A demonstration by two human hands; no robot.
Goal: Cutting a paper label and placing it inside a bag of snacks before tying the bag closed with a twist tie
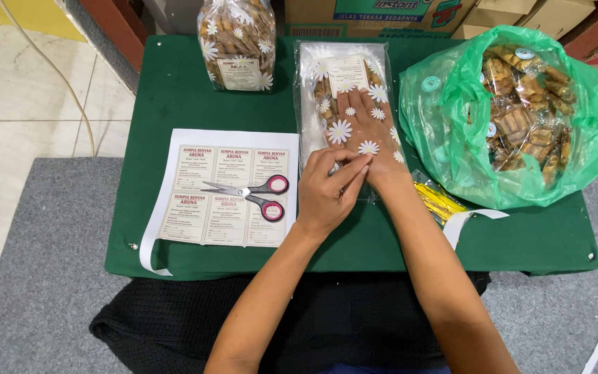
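Green felt covers the low table [174, 97] where we work, set on grey carpet beside pale floor tiles. Our right hand [367, 131] is inside a clear cellophane bag printed with white daisies [313, 66], which lies flat at the table's middle; the fingers are spread open among the brown rolled snacks [322, 88] near the bag's far end, and we see them through the film. Our left hand [327, 187] is curled at the bag's near, open end, thumb and fingertips pinching the edge of the cellophane just over the right wrist.

Left of the bag lies a white sheet of six printed labels [223, 187], with a pair of scissors with pink-and-black handles [250, 194] resting closed across it. A loose white paper strip [148, 242] curls off the table's near left edge. At the far edge stands a filled daisy-print bag of the same snacks [237, 41], labelled and upright. To the right, a crumpled green plastic bag [451, 125] gapes open, holding small clear packets of brown snacks [520, 118]. A bundle of yellow twist ties [437, 201] lies just beside it, near our right forearm, with another white strip [468, 220] close by.
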